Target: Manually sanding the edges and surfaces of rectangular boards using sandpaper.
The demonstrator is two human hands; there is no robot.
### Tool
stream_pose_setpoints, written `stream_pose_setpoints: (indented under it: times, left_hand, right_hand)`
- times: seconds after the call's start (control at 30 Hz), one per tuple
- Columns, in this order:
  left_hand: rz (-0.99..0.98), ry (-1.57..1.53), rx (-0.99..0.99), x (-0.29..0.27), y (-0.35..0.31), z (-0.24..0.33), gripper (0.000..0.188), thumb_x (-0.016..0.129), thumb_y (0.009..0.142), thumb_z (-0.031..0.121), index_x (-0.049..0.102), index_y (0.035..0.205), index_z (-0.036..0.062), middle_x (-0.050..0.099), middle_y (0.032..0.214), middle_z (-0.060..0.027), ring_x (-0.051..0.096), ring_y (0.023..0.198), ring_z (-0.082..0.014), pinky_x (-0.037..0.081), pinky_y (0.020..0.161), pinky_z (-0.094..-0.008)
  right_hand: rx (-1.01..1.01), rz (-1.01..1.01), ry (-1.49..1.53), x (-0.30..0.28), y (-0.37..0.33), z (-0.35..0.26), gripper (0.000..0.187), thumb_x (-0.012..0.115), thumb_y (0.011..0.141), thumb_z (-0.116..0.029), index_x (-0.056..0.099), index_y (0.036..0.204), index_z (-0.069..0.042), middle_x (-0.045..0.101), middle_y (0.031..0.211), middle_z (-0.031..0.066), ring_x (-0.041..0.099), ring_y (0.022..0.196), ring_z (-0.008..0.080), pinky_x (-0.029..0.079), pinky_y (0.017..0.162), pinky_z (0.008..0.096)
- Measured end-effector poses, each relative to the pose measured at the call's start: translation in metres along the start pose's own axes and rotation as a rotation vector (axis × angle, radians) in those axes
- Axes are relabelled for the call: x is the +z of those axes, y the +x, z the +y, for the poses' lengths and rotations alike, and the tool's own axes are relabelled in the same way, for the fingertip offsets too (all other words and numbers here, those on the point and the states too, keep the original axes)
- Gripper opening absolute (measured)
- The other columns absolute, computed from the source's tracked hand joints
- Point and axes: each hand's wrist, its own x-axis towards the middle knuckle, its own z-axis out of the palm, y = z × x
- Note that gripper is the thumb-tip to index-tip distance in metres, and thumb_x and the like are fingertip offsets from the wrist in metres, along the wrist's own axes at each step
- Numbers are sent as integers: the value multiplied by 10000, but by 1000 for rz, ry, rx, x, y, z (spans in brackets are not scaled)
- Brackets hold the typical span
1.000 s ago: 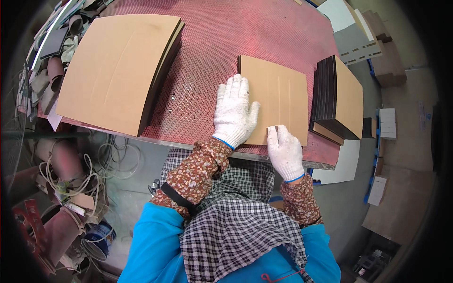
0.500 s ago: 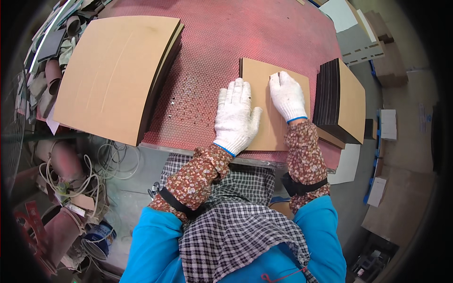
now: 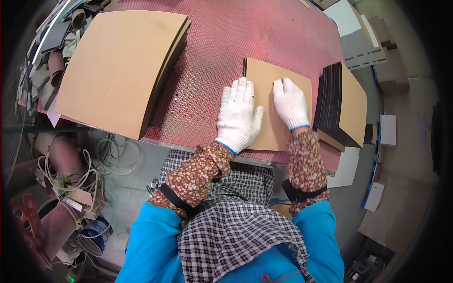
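Note:
A tan board with a dark edge (image 3: 264,134) lies before me on a red, perforated-looking tabletop (image 3: 207,52). My left hand (image 3: 238,113), in a white knit glove, rests flat along its left side with the fingers stretched out. On the board's right half, my right hand (image 3: 290,104), gloved alike, is closed with curled fingertips pressed together near the surface. Whatever it may hold is hidden by the glove. A faint line runs down the board between the hands.
Left of my hands stands a stack of larger tan boards (image 3: 118,70). A stack of smaller dark-edged boards (image 3: 349,104) sits at the right edge. Scraps and rolls (image 3: 55,66) crowd the far left; hoses (image 3: 120,155) and a bucket (image 3: 96,236) lie below the table.
My closed right hand has moved slightly toward me along the board. My left hand stays flat in place; the whole view has shifted a little.

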Motion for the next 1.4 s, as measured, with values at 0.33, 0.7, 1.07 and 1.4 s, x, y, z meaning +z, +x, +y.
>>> stream_pose_setpoints:
  times: [0.33,0.7,1.07,1.4]
  left_hand:
    - [3,-13,-2,6,2,-3,725,611,985,340,391,1527,-88,379,1603,-292,333,1522,-396,184,1279,-495]
    - [33,5,5,6,6,-3,734,633,964,327,395,1516,-95,400,1583,-297,347,1510,-399,205,1268,-497]
    - [39,67,67,-25,-30,19,610,729,854,251,542,1357,-38,637,1113,-181,607,1081,-363,491,917,-485]
    - [-172,-109,-356,-52,-30,40,622,678,907,281,528,1415,-44,639,1210,-288,628,1134,-426,516,985,-479]
  right_hand:
    - [-88,31,33,-22,-9,-24,370,461,1042,-348,632,1022,-21,690,1029,289,655,995,489,522,841,590]
    - [-45,-174,19,-47,-129,-39,275,498,1049,-270,629,1023,-30,673,936,250,690,851,430,558,731,548]
    - [270,323,-156,-38,-146,46,341,512,1045,-330,691,1045,-39,665,1097,161,659,928,398,540,876,512]
    - [479,278,219,-32,-155,30,428,493,1039,-399,687,978,-23,666,990,257,658,947,447,524,854,558]
